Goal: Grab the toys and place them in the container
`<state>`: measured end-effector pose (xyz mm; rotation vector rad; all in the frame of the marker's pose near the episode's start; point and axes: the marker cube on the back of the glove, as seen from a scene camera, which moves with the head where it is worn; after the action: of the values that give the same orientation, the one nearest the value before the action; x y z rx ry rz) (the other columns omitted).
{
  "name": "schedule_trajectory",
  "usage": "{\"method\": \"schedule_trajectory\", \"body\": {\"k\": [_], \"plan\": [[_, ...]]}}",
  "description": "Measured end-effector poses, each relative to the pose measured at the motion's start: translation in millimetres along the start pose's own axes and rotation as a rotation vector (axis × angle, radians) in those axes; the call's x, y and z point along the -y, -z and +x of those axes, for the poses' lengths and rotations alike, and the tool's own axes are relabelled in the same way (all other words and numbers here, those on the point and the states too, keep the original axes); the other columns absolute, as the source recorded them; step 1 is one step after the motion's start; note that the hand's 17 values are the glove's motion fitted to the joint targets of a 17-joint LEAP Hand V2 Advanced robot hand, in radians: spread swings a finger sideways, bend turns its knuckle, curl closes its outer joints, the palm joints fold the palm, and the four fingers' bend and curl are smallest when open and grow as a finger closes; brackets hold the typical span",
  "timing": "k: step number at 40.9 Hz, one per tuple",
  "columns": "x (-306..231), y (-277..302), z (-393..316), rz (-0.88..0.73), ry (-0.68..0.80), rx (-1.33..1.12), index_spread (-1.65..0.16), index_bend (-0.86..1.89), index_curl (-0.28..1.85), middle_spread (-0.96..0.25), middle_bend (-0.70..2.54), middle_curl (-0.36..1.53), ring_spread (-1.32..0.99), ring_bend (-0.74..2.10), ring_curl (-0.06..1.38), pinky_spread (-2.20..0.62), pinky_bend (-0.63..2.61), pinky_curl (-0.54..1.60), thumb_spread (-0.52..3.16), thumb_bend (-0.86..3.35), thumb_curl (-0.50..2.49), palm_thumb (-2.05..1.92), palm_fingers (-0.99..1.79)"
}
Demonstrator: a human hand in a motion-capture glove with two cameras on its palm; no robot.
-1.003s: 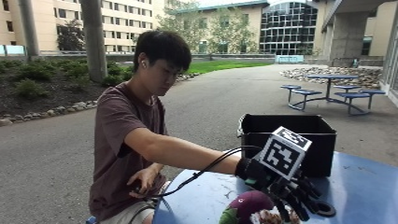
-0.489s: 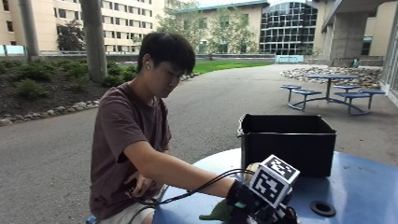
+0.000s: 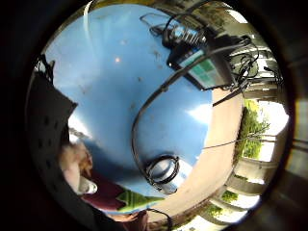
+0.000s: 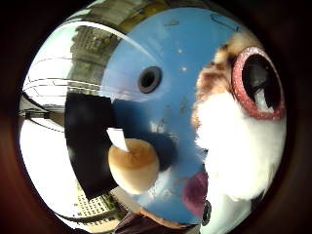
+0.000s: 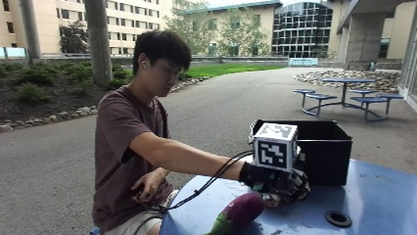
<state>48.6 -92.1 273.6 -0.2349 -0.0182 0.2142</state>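
- Person (image 5: 140,142) sat at the near-left edge of the round blue table (image 5: 365,196), the right arm reaching out over its top.
- Bare hand (image 5: 151,185) hung low beside the table's left edge, its fingers curled round a small dark thing that could not be made out.
- Eggplant toy (image 5: 240,210), purple with a green stem end, lay on the table near its front edge, just below and left of the gloved hand.
- Right hand (image 5: 281,183) was lifted above the table, fingers curled round a plush toy (image 5: 273,198) of which only a pale and brown patch showed under the glove in the outside view.
- In the thumb-side palm view the plush toy (image 4: 234,141) sat close to the palm: white fur, brown patches and a large dark eye with a glittery pink ring.
- The same view showed a tan round toy (image 4: 133,165) with a white tag lying on the table just beside the container (image 4: 87,144).
- Black container (image 5: 306,149) stood on the table behind the right hand, open at the top.
- A round black-rimmed hole (image 5: 338,218) sat in the table top right of the hand.
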Motion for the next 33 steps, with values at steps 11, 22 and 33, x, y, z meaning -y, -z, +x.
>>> {"method": "schedule_trajectory", "body": {"k": [11,22,33], "plan": [[-21.3,140.8,-108.8,0.124,0.222,-0.008,-0.33,0.85,0.24,-0.24,1.35,0.83,-0.37,1.49,0.60,-0.41,0.99,0.44,0.93,0.38,0.75,0.70,0.96],[-59.6,189.0,-288.0,0.193,0.437,-0.028,-0.38,0.97,0.30,-0.26,1.38,0.90,-0.39,1.53,0.64,-0.41,1.05,0.49,0.63,0.33,0.88,0.67,0.88],[-83.9,115.4,-400.8,-0.075,0.440,-0.180,-0.39,0.88,0.32,-0.28,1.31,0.93,-0.38,1.53,0.66,-0.40,1.21,0.54,0.46,0.25,0.94,0.61,0.67]]}}
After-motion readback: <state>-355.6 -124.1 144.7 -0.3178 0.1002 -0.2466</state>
